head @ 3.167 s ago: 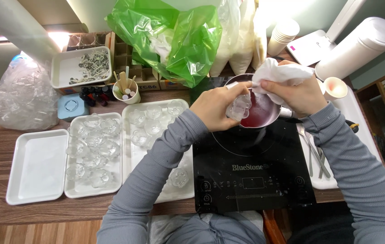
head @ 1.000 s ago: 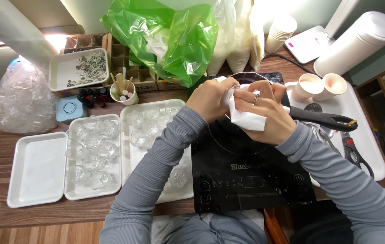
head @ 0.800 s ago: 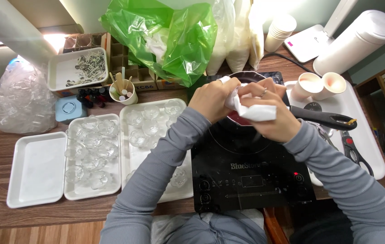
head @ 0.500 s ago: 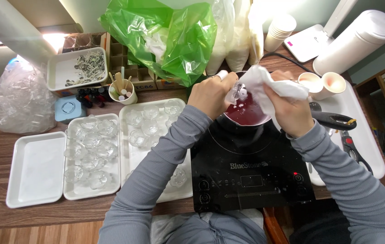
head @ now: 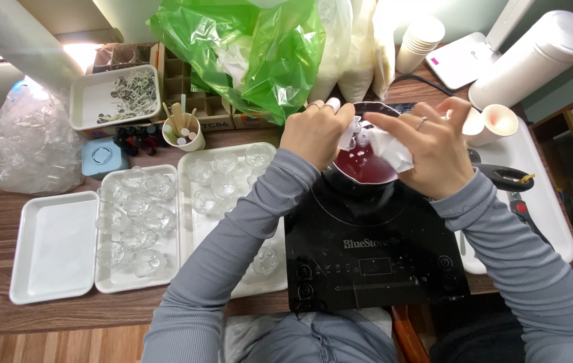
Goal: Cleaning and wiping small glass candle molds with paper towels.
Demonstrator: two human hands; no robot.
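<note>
Red liquid: fills the small pot (head: 365, 165) on the black induction cooktop (head: 374, 249).
Right hand (head: 434, 151): fingers closed on a white tissue (head: 388, 144), pressed at the rim for wiping.
Left hand (head: 314, 133): fingers curled over the pot's edge, steadying it.
Trays (head: 189, 222): clear cups alongside, within reach.

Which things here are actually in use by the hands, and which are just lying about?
In use:
left hand, gripping the pot rim
right hand, holding the white cloth
pot of red liquid
black cooktop under the pot

Lying about:
green plastic bag
trays of clear glass cups
empty white tray
stack of paper cups
</note>
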